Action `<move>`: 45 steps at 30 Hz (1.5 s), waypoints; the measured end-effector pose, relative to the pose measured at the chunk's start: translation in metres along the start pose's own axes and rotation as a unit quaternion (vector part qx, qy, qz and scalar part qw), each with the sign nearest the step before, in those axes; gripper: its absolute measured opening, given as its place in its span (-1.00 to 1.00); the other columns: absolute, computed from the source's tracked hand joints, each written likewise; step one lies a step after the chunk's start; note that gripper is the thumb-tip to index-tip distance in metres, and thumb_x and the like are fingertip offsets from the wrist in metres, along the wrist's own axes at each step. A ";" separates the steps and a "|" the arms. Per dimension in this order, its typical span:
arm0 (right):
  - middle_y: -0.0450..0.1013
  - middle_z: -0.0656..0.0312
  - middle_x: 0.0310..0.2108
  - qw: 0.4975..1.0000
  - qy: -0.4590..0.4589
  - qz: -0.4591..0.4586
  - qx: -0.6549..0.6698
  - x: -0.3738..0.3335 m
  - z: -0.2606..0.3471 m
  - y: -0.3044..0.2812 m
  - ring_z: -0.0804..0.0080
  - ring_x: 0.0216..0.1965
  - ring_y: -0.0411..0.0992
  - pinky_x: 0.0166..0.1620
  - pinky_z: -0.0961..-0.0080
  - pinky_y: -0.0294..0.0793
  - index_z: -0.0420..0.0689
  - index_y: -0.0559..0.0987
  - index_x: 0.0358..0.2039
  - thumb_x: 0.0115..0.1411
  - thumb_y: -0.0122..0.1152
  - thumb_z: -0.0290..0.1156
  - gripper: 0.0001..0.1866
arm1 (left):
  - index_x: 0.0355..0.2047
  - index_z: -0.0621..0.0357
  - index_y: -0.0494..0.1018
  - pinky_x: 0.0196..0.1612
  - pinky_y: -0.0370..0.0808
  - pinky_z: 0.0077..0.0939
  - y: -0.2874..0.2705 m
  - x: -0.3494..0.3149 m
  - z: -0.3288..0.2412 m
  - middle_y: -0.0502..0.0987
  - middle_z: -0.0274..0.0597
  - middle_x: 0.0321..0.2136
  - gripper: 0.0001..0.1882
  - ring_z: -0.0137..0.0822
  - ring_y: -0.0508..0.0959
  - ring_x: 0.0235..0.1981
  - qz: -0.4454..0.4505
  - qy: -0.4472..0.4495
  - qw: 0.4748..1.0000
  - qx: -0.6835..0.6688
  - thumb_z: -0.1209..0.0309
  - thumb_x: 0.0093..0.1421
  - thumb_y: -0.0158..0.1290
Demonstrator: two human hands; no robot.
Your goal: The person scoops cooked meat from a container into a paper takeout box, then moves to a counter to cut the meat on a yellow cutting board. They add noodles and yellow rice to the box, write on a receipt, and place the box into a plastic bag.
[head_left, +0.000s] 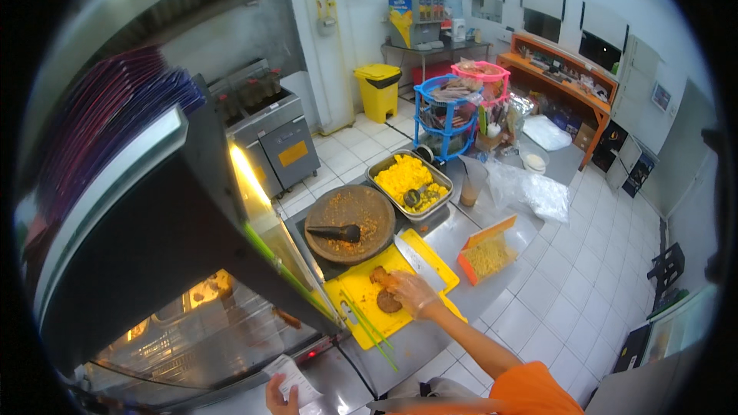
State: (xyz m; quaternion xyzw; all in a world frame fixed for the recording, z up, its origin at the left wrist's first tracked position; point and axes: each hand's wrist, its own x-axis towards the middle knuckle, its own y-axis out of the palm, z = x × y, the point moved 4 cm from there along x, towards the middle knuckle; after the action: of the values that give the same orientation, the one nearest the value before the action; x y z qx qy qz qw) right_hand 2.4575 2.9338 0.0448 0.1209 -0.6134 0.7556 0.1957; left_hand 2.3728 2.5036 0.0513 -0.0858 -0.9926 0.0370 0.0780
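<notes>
Right hand (413, 293): resting palm-down on the yellow cutting board (361, 289), fingers spread wide and pressing on a fried brown food piece (381, 276); nothing is being gripped.
Left hand (278, 395): sitting below the board at the lower frame edge, fingers closing around a white paper slip (293, 376).
Food: two brown pieces are lying near the board's middle; the second, a darker round one (389, 302), is sitting just under the palm, touching or nearly touching it.
Cleaver (419, 262): lying flat on the board's right part, just above the right hand, not being held.
Green sticks (370, 328): lying across the board's lower left corner, running off its edge.
Stone mortar (350, 223): sitting just beyond the board's upper left, a black pestle (336, 232) lying in it over reddish paste.
Metal tray (409, 183): sitting beyond the board past the mortar, holding yellow food.
Orange box (487, 254): standing right of the board, open, with pale shreds inside.
Handling judgement: steadying the piece is going best with flat, even finger pressure, fingertips staying clear of the blade edge nearby.
Surface: the board is lying on a steel bench (461, 230), a glass warming cabinet (192, 315) glowing to the board's left.
Room: white tiled floor (569, 292); yellow bin (378, 91) and blue rack (442, 119) standing well beyond the board.
</notes>
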 end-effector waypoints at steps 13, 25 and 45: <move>0.29 -0.12 -0.02 0.889 0.426 0.160 0.061 -0.102 -0.062 0.017 -0.07 0.04 0.27 0.10 0.13 0.28 -0.21 0.32 0.06 0.06 0.18 -0.29 -0.45 | -0.23 0.09 0.50 -0.06 0.33 -0.13 0.035 -0.052 0.086 0.50 -0.13 -0.25 -0.72 -0.03 0.40 -0.17 -0.224 -0.102 0.832 0.498 0.45 0.00 0.21; 0.45 -0.20 -0.30 0.950 0.255 0.133 0.119 -0.075 -0.112 -0.034 -0.18 -0.26 0.45 -0.18 0.03 0.43 -0.27 0.42 -0.22 0.08 0.03 -0.41 -0.73 | 0.03 0.28 0.43 0.17 0.32 -0.25 0.077 -0.073 0.092 0.51 0.07 -0.06 -0.44 -0.03 0.46 0.04 -0.408 -0.009 0.883 0.231 0.34 0.02 0.29; 0.51 -0.11 -0.38 0.943 0.226 0.194 0.148 -0.082 -0.149 -0.014 -0.14 -0.31 0.48 -0.21 0.07 0.46 -0.21 0.52 -0.36 0.26 -0.16 -0.24 -0.66 | -0.11 0.25 0.37 0.03 0.19 -0.04 0.195 -0.072 0.001 0.40 0.09 -0.12 -0.71 0.08 0.36 -0.06 -0.414 0.087 0.777 0.466 0.35 0.22 -0.02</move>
State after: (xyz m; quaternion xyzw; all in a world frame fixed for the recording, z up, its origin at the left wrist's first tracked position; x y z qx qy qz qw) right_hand 2.5453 3.0694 -0.0095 -0.1469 -0.4458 0.8686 0.1585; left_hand 2.4747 2.6826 0.0229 0.3774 -0.7826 0.4517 0.2028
